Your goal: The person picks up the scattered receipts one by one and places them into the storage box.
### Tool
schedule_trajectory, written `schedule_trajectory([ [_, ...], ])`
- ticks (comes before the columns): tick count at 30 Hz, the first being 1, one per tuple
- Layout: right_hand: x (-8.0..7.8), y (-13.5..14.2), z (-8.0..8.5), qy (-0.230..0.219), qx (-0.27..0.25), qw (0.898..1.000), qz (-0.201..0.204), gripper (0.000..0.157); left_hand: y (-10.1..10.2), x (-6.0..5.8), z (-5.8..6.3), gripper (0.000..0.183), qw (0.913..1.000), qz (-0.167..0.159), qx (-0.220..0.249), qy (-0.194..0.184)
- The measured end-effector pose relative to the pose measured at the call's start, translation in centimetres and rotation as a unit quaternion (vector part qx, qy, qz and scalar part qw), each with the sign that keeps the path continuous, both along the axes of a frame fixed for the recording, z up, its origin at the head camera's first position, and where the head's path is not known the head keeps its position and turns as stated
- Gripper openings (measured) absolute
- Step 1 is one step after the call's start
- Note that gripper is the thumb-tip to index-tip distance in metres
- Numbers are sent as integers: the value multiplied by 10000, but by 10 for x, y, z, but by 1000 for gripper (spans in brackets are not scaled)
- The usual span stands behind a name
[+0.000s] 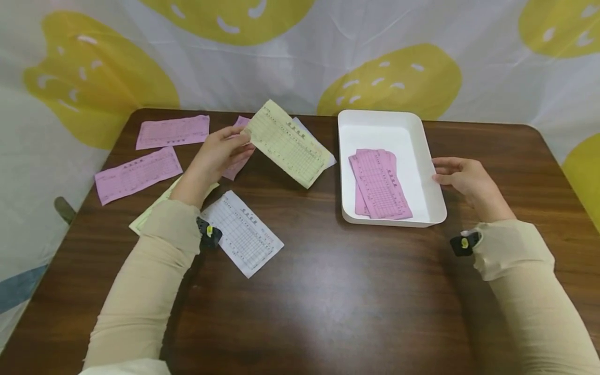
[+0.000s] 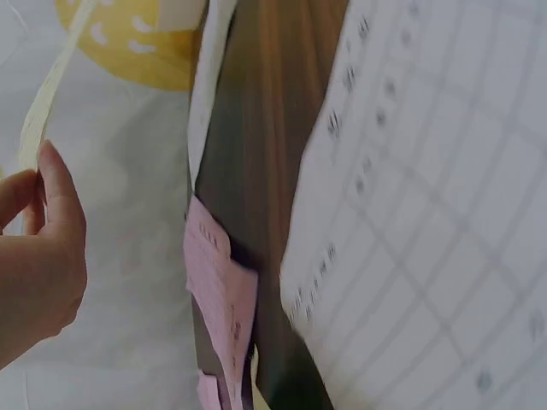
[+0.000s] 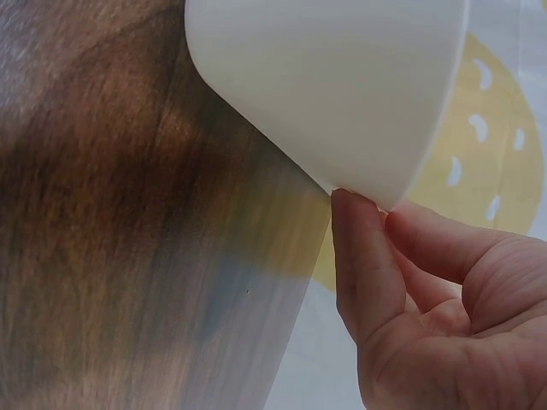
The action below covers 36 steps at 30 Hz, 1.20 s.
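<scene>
A yellow printed slip [image 1: 290, 146] hangs above the table, its left corner pinched between the thumb and fingers of my left hand [image 1: 220, 159]. In the left wrist view, the slip [image 2: 47, 102] appears edge-on above the left hand [image 2: 38, 256]. My right hand [image 1: 469, 182] holds the right side of a white tray [image 1: 422, 172], thumb at the rim and fingers against the outer wall. The right wrist view shows these fingertips [image 3: 363, 218] touching the tray [image 3: 333, 94]. Several overlapping pink slips [image 1: 382, 187] lie inside the tray.
Two pink slips [image 1: 173, 131] lie at the table's far left. A white slip [image 1: 244, 234] rests near the left wrist. Partly hidden are a yellow slip [image 1: 145, 216] under the left forearm, a pink slip [image 1: 234, 169] behind the left hand and a pale slip [image 1: 302, 125].
</scene>
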State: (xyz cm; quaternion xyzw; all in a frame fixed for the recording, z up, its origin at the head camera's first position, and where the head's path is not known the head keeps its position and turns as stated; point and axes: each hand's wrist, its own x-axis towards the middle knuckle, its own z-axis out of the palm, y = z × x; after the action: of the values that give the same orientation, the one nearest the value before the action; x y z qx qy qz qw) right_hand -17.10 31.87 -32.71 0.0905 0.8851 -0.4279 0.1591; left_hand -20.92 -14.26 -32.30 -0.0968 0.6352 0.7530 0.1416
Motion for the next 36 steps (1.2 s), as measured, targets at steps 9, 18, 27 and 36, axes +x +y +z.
schedule_trajectory([
  [9, 1, -1, 1, -144, 15, 9999, 3, 56, 35, 9, 2, 13, 9935, 127, 1128, 23],
  [18, 2, 0, 2, -137, 52, 9999, 50, 58, 93, 18, -5, 42, 9973, -171, 687, -189],
  [27, -2, -2, -1, -73, -360, 9991, -223, 58, 145, 25, -16, 40, 9948, -407, 861, -359],
  [36, -3, -1, -3, -38, -417, 9988, -235, 59, 169, 28, -19, 39, 9961, -812, 301, -150],
])
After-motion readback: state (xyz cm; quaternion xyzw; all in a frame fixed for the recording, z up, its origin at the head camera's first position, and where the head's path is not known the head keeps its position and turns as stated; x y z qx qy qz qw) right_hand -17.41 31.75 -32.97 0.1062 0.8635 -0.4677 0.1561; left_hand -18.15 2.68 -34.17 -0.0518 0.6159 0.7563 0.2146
